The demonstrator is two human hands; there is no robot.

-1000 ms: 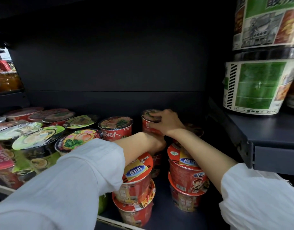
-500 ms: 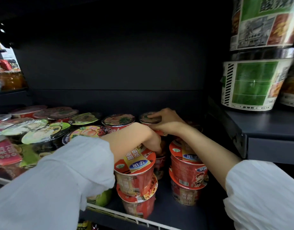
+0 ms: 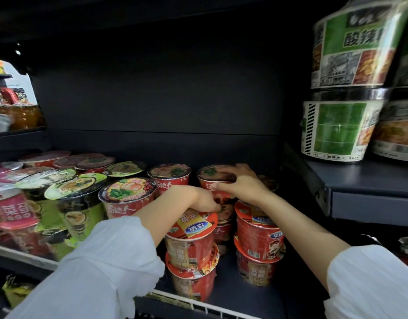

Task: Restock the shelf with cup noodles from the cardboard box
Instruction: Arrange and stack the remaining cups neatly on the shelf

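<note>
Dark shelf walls fill the back of the head view, and the flat dark shelf (image 3: pixel 232 293) holds many cup noodles. Far in, the right hand (image 3: pixel 242 183) curls over the lid of a red cup (image 3: pixel 213 180) and holds it at the top. That cup sits high at the back, seemingly on another cup below it. The left hand (image 3: pixel 204 200) reaches in just in front, fingers bent down by the cup's side, touching the top of a near stack; I cannot tell if it pinches anything. So the step looks like setting this cup in its spot at the back of the row. Next, the hands likely need to let go gently so the tall stack does not tip, then go for another cup; the cardboard box is not in view. Two near stacks of red cups (image 3: pixel 191 247) stand in front, round, with shiny wrap and flat lids. To the left are green cups (image 3: pixel 78 203) with picture lids. High on the right, big green bowls (image 3: pixel 336 130) sit on another shelf. A white wire rail (image 3: pixel 198 306) runs along the near edge.
</note>
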